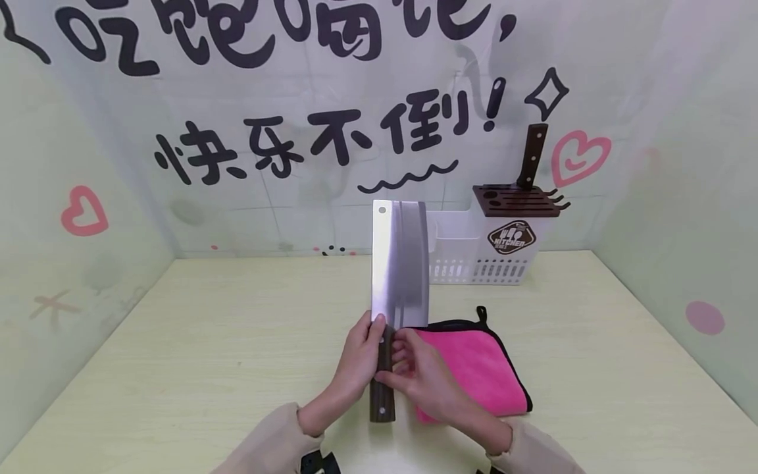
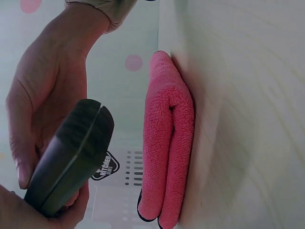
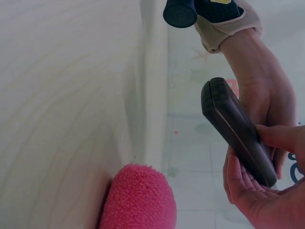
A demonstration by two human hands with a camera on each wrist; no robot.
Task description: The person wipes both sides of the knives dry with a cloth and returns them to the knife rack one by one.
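A cleaver (image 1: 399,263) with a broad shiny blade and a dark riveted handle (image 3: 238,133) is held blade up above the table, in the middle of the head view. My left hand (image 1: 358,359) grips the handle just below the blade, its thumb lying along the front. From the other side my right hand (image 1: 423,378) holds the same handle lower down, thumb on one face and fingers curled by the other. The butt of the handle sticks out below both hands. Under and beside the right forearm lies a folded pink towel (image 1: 482,368) with black edging.
At the back right stands a white perforated basket (image 1: 456,227) against the wall. On its right end sits a dark brown slotted knife-block top (image 1: 515,201), with one brown handle (image 1: 535,151) standing up from it. The pale wood table (image 1: 237,329) meets printed walls on three sides.
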